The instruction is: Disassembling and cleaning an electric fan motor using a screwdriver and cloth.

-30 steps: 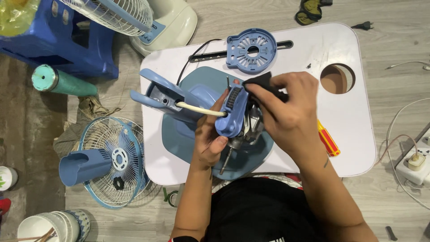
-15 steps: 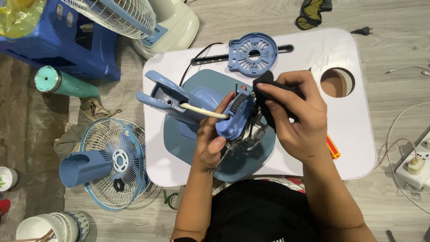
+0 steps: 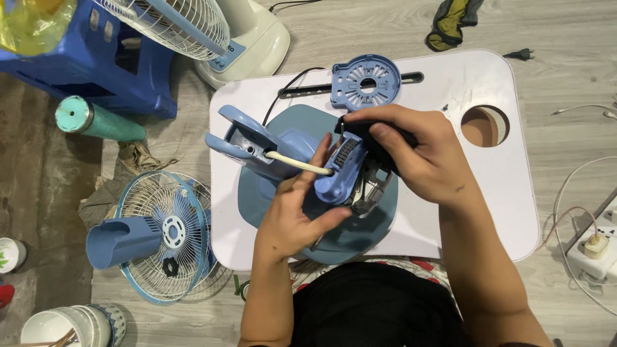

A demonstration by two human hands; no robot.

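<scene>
Both hands work on a blue fan motor housing at the centre of the frame.

The left hand (image 3: 297, 215) pinches the blue fan motor housing (image 3: 340, 175) from below, fingers closed on it, above the round fan base (image 3: 270, 193) on the white table (image 3: 463, 186). The right hand (image 3: 418, 157) clasps the dark motor (image 3: 360, 132) from the top. A round blue vented cover (image 3: 366, 82) lies at upper centre; a fan grille (image 3: 164, 234) sits lower left.
</scene>
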